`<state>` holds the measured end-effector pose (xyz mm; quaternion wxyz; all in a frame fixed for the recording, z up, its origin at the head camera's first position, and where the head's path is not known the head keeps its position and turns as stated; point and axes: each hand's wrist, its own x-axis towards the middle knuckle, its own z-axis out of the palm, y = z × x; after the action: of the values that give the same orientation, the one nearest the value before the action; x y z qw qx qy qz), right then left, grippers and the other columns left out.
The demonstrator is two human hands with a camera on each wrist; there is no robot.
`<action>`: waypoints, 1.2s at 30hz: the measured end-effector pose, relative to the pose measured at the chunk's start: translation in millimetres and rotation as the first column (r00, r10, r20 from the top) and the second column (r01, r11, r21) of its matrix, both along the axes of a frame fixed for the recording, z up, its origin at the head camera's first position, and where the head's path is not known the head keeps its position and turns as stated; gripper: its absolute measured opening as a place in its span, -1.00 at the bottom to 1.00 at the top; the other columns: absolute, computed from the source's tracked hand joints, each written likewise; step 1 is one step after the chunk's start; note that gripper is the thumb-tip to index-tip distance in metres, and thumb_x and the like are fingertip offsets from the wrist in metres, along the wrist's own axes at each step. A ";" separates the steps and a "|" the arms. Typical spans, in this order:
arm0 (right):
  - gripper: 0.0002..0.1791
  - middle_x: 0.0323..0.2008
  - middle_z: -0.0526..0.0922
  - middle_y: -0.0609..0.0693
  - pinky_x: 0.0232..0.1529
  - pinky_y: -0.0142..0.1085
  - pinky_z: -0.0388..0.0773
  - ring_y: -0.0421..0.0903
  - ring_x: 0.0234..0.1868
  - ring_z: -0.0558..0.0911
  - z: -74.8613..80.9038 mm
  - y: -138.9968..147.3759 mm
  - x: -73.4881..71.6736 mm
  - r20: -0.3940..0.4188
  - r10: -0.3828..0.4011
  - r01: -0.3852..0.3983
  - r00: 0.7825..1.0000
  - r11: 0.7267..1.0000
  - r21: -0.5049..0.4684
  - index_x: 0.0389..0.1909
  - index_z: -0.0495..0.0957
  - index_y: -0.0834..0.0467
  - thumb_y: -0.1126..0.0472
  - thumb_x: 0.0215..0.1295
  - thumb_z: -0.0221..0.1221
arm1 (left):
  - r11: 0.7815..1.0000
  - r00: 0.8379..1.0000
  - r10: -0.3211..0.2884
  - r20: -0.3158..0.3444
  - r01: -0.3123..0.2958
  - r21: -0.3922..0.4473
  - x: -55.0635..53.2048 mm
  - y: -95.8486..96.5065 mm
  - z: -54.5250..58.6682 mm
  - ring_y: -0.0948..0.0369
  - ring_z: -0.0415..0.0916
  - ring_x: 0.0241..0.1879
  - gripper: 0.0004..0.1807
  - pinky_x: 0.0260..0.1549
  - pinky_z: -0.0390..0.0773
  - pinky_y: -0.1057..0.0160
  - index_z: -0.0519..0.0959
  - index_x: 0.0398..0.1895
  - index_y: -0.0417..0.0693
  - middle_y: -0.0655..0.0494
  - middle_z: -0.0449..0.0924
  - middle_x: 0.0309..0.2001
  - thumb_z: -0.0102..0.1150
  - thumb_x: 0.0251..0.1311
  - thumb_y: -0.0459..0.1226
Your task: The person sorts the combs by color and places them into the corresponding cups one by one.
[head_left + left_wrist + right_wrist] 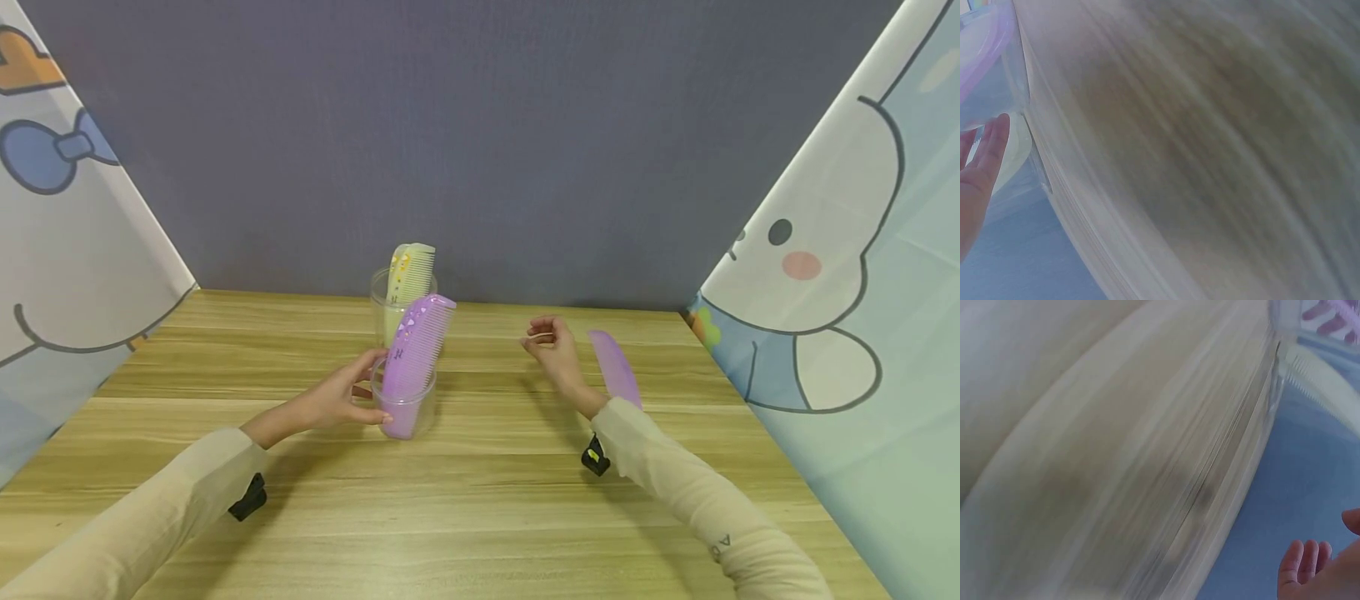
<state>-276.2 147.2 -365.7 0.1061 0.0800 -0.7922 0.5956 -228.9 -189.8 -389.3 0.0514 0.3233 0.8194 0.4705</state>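
A purple comb (418, 350) with white marks stands tilted in a clear plastic cup (426, 408). My left hand (341, 393) grips this cup from its left side, thumb at the front and fingers toward the back. Behind it, a yellow-green comb (408, 275) stands in a second clear cup (380, 312). My right hand (557, 354) is raised off to the right with loosely bent fingers and holds nothing. Beside it, another purple comb (617, 367) lies on the table, its near end hidden by the right sleeve. The right wrist view shows the pale comb (1322, 384) too.
The table (480, 508) has a wood-grain top. A dark grey panel (480, 150) rises along its back edge. Cartoon-printed sheets stand at the left (75, 250) and right (847, 250). Each wrist carries a small black camera.
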 end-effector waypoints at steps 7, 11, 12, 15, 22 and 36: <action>-0.59 -0.07 0.47 0.25 -0.20 -0.46 0.48 0.04 -0.09 0.49 -1.3 23.5 -8.9 0.021 -0.024 0.022 0.999 0.994 0.105 0.03 0.32 0.36 0.37 0.16 0.16 | 1.000 1.000 -0.005 -0.007 0.005 0.005 -0.2 0.0 0.2 -0.20 0.40 0.04 -0.06 -0.11 0.59 0.05 0.05 0.29 -0.25 -0.29 0.30 0.14 0.41 -0.13 -0.29; -0.57 -0.04 0.47 0.26 -0.11 -0.32 0.51 0.10 -0.04 0.49 -0.6 37.3 -13.9 0.032 -0.041 0.035 0.999 0.985 0.166 0.05 0.31 0.36 0.35 0.18 0.15 | 1.000 1.000 -0.007 -0.011 0.007 0.004 0.0 -0.3 0.6 -0.20 0.40 0.04 -0.06 -0.12 0.60 0.07 0.05 0.29 -0.25 -0.30 0.30 0.14 0.42 -0.14 -0.29; -0.57 -0.02 0.46 0.26 -0.09 -0.28 0.51 0.11 -0.02 0.49 -0.7 41.1 -15.3 0.038 -0.043 0.035 0.998 0.982 0.183 0.06 0.30 0.35 0.34 0.19 0.15 | 1.000 1.000 -0.008 -0.012 0.008 0.003 0.1 -0.4 0.7 -0.19 0.40 0.04 -0.06 -0.12 0.60 0.06 0.05 0.29 -0.25 -0.30 0.30 0.14 0.42 -0.13 -0.29; -0.55 0.03 0.45 0.27 -0.03 -0.18 0.49 0.11 0.02 0.47 -0.5 52.5 -18.5 0.068 -0.054 0.037 0.996 0.973 0.227 0.10 0.27 0.33 0.31 0.22 0.12 | 1.000 1.000 -0.008 -0.016 0.008 0.001 0.1 -0.6 0.7 -0.20 0.40 0.04 -0.06 -0.12 0.60 0.06 0.05 0.29 -0.25 -0.30 0.30 0.14 0.42 -0.13 -0.29; -0.55 0.03 0.39 0.30 -0.02 -0.21 0.47 0.16 0.03 0.43 -3.1 79.8 -27.2 0.031 -0.041 0.031 0.999 0.963 0.269 0.10 0.24 0.38 0.36 0.22 0.10 | 1.000 1.000 -0.004 -0.011 0.004 -0.004 0.6 -0.5 0.5 -0.18 0.40 0.03 -0.06 -0.12 0.59 0.06 0.05 0.29 -0.24 -0.29 0.30 0.14 0.41 -0.13 -0.28; -0.55 0.03 0.36 0.43 0.05 0.07 0.43 0.32 0.03 0.40 -9.9 121.6 -37.2 -0.001 -0.007 0.007 1.000 0.889 0.459 0.09 0.26 0.45 0.43 0.18 0.10 | 1.000 1.000 -0.002 0.006 0.001 0.006 2.5 0.5 3.2 -0.19 0.40 0.03 -0.06 -0.10 0.59 0.04 0.05 0.29 -0.26 -0.30 0.29 0.15 0.42 -0.14 -0.29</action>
<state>-313.4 268.8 -375.6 0.0860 0.0998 -0.9107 0.3916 -226.4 -189.3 -386.1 0.0530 0.3227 0.8175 0.4740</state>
